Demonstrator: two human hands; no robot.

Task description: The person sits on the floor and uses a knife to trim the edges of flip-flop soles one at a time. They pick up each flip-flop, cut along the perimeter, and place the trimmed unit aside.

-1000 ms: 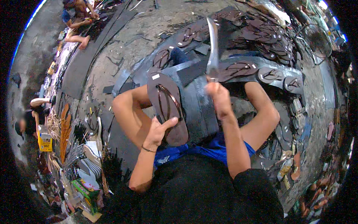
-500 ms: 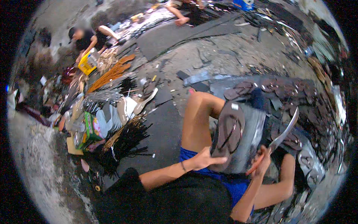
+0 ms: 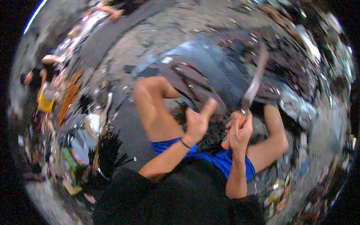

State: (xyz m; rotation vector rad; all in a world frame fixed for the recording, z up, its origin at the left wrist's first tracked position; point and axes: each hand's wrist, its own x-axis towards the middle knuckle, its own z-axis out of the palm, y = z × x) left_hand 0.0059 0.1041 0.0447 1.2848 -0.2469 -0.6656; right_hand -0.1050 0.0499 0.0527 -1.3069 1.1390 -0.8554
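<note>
In the head view, you are mid-handling: a dark brown thong sandal (image 3: 195, 84) tilts before your left knee, your left hand (image 3: 197, 123) overlapping its heel, though blur hides whether it grips. Your right hand (image 3: 240, 129) wraps the orange handle of a long, curved steel knife (image 3: 255, 85). Any cut calls for fingers clear. Around you, grey concrete floor (image 3: 133, 47) carries blurred clutter, including a yellow box (image 3: 46, 100).
</note>
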